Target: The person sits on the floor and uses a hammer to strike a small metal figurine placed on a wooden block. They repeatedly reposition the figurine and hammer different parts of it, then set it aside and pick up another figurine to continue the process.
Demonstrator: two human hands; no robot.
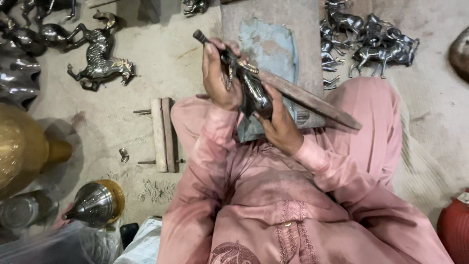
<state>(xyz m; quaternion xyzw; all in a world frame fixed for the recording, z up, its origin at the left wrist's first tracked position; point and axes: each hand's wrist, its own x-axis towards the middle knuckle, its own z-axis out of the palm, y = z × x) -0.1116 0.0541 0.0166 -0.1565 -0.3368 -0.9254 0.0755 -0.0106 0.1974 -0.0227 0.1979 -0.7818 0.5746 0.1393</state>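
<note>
Left hand (217,73) gripped tool handle (199,36), fingers wrapped, also touching figurine's (251,88) front. Right hand (278,124) cupped dark metal figurine from below, closed on rear. Figurine lay between hands, over lap, resting on slanting wooden bar (312,100). Block (273,39) just beyond. Horse figure (100,61) well left on floor; horse pile (371,46) right. Wooden clamp (162,134) near left knee. Bare floor between.

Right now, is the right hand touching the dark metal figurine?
Touching. The head view shows the right hand cupping the figurine from below, fingers wrapped against its body.
</note>
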